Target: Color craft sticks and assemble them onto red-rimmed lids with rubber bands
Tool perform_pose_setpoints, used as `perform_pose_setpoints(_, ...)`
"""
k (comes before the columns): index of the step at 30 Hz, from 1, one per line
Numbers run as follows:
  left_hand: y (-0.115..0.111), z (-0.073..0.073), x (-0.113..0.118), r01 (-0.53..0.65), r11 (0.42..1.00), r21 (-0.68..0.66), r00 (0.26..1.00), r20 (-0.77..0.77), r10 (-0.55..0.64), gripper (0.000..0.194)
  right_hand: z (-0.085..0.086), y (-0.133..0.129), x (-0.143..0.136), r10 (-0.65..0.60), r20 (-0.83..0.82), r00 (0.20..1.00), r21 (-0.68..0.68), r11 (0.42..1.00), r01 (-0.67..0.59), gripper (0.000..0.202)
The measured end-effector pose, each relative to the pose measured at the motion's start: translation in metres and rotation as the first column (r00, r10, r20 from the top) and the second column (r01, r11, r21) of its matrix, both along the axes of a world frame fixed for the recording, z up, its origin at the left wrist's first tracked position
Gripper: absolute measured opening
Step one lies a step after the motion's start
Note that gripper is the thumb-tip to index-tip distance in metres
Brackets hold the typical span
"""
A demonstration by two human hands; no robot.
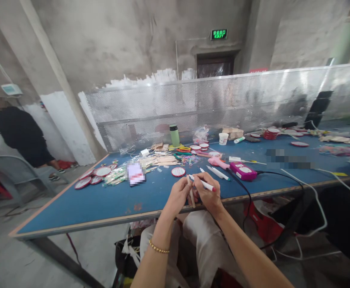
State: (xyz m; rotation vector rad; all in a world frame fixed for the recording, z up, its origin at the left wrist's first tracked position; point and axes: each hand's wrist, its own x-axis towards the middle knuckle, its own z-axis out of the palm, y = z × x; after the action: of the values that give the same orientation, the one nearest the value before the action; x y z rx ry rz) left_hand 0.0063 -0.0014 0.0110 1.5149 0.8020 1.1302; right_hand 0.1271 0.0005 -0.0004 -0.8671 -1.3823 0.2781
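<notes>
Close to the table's front edge, my left hand (178, 196) grips a narrow wooden stick (192, 196), held with its lower end toward me. In my right hand (208, 196) is a white marker (206, 184) with a red end, its tip close to the top of the stick. Whether the tip touches the wood is too small to tell. Just beyond my hands lies a round white disc with a red rim (178, 172). To the right of it are two white markers (218, 173) and a pink glue gun (218, 161).
A purple box (242, 171) with a black cable sits to the right. Wooden sticks (164, 159), a phone (135, 173) and red-rimmed discs (103, 171) lie leftward. A green bottle (174, 136) and paper cup (223, 139) stand before the perforated metal screen (151, 108). A person (20, 134) stands far left.
</notes>
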Motion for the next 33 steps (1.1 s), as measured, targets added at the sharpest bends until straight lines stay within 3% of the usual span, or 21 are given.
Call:
perform_pose_setpoints(10, -0.0003, 0.0016, -0.0001, 0.003, 1.0, 0.013, 1.0, 0.0, -0.003, 0.045, -0.0029, 0.002, -0.0006, 0.066, 0.002, 0.998, -0.006, 0.998, -0.066, 0.019)
perform_pose_setpoints(17, -0.0012, 0.0018, -0.0007, -0.002, 1.0, 0.015, 1.0, -0.011, 0.002, 0.04, -0.0028, 0.0029, 0.0007, -0.046, -0.011, 0.999, 0.02, 0.999, 0.046, 0.019)
perform_pose_setpoints(26, -0.0005, 0.0007, -0.0005, 0.006, 1.0, 0.011, 1.0, 0.006, -0.006, 0.044, -0.0015, -0.0004, -0.0005, 0.068, 0.004, 0.998, 0.006, 0.998, -0.068, 0.019)
perform_pose_setpoints(33, 0.0005, -0.0008, -0.0003, 0.002, 1.0, 0.009, 1.0, -0.001, -0.002, 0.044, -0.0004, -0.0002, -0.0004, 0.047, -0.008, 0.999, -0.006, 0.999, -0.047, 0.019)
